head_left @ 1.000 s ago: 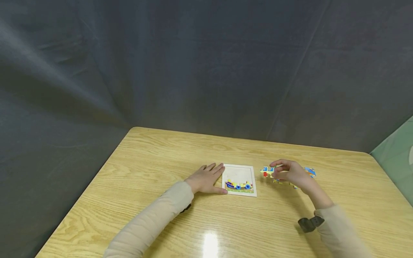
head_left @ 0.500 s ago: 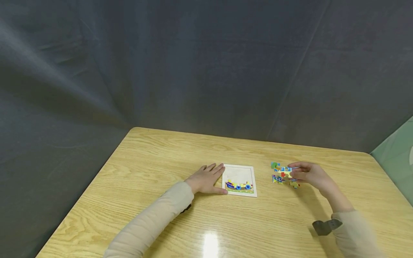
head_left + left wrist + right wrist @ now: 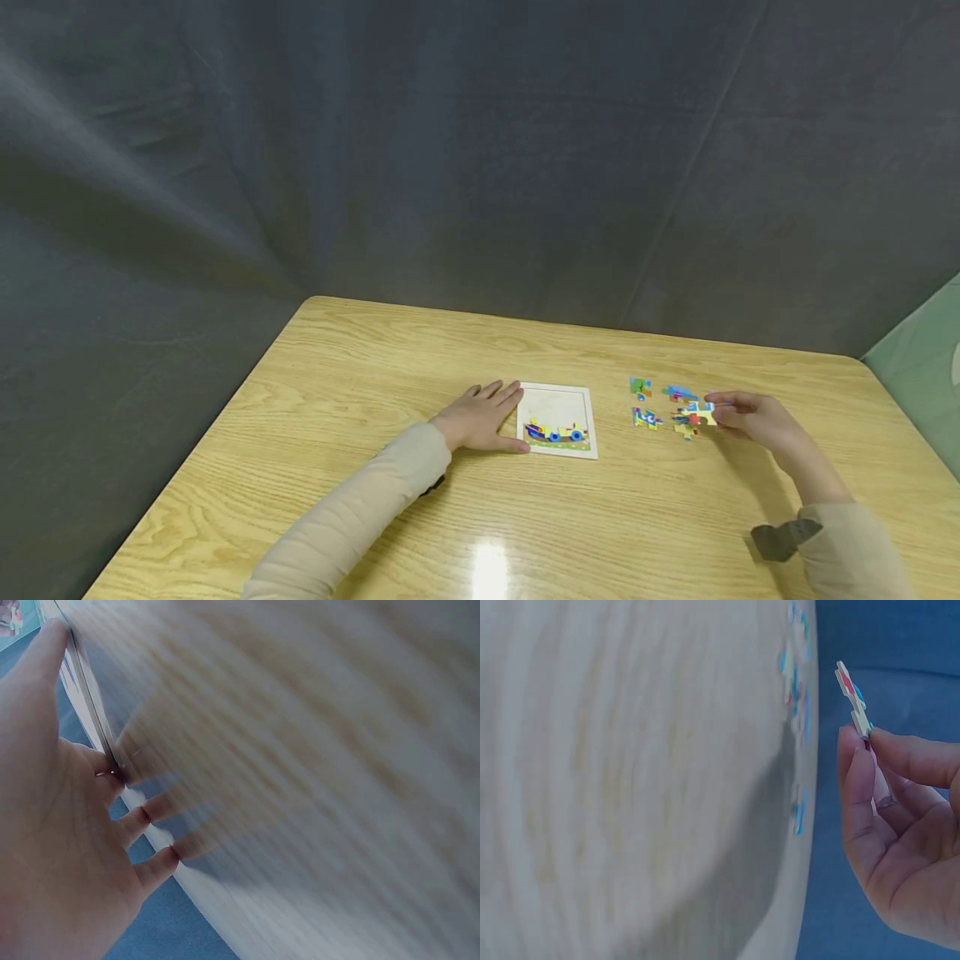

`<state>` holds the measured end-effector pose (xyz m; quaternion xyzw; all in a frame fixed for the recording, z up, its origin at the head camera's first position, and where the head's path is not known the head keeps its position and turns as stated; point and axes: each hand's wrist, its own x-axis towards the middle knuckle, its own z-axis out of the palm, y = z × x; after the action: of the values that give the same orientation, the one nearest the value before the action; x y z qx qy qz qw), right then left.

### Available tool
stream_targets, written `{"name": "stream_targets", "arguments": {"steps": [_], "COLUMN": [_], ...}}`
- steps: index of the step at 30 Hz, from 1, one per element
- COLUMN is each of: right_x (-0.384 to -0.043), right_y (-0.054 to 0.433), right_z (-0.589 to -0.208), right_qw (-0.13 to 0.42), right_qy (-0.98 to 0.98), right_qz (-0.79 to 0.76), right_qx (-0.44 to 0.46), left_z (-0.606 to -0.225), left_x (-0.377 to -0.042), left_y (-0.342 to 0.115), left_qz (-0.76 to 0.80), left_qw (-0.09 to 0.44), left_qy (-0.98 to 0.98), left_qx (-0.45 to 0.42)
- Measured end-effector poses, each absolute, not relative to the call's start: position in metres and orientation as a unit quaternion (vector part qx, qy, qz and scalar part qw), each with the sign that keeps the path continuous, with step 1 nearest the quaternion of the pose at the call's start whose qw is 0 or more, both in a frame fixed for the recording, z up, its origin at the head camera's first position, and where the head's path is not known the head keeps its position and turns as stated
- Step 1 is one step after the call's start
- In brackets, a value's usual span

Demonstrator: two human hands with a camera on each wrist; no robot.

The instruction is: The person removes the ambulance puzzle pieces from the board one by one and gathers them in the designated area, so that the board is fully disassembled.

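My left hand (image 3: 480, 418) lies with spread, straight fingers at the left edge of a white puzzle tray (image 3: 555, 405); thumb and fingertips touch its rim. Along the tray's lower part sit fitted pieces (image 3: 555, 433) picturing a vehicle with blue wheels. At the right, my right hand (image 3: 757, 421) pinches a jigsaw puzzle piece (image 3: 701, 412) between thumb and fingers. In the right wrist view that piece (image 3: 853, 697) is seen nearly edge-on, raised off the table. Below and around it lie loose puzzle pieces, partly hidden by the held one.
A green-and-blue piece (image 3: 641, 387) and a purple-and-yellow piece (image 3: 647, 418) lie between the tray and my right hand. A blue piece (image 3: 681, 392) and a yellow piece (image 3: 686, 432) are close to the held one. Dark cloth (image 3: 480, 167) hangs behind the wooden table (image 3: 390, 358).
My right hand has carried the puzzle piece rightward from near the tray to over the loose pieces, uncovering the ones at the left. My left hand has stayed put on the tray.
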<state>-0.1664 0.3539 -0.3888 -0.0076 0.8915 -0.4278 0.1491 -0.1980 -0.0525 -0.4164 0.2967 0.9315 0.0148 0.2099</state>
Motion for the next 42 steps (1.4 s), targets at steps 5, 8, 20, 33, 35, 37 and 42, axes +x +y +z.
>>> {"name": "stream_targets", "arguments": {"steps": [5, 8, 20, 33, 35, 37, 42], "right_x": [-0.166, -0.166, -0.166, -0.161, -0.162, -0.162, -0.162], "right_y": [0.365, 0.372, 0.392, 0.399, 0.4, 0.4, 0.403], "right_z": [-0.394, -0.395, -0.402, -0.408, -0.408, -0.408, -0.408], "right_qw": [0.155, 0.161, 0.169, 0.182, 0.182, 0.184, 0.187], "right_qy": [0.892, 0.894, 0.893, 0.882, 0.882, 0.884, 0.884], "right_qz": [-0.424, -0.419, -0.416, -0.434, -0.433, -0.429, -0.427], "right_qx": [0.0, 0.009, 0.026, 0.028, 0.028, 0.03, 0.035], "left_z": [-0.418, -0.418, -0.415, -0.414, -0.414, -0.415, -0.414], "left_x": [-0.199, -0.199, -0.197, -0.197, -0.197, -0.197, -0.196], "left_y": [-0.053, -0.053, -0.054, -0.054, -0.054, -0.054, -0.054], "left_qz": [0.016, 0.016, 0.017, 0.018, 0.019, 0.02, 0.021], "left_qw": [0.21, 0.21, 0.207, 0.209, 0.209, 0.209, 0.209], "left_qy": [0.932, 0.932, 0.932, 0.931, 0.931, 0.931, 0.931], "left_qx": [0.295, 0.296, 0.297, 0.297, 0.298, 0.298, 0.298]}}
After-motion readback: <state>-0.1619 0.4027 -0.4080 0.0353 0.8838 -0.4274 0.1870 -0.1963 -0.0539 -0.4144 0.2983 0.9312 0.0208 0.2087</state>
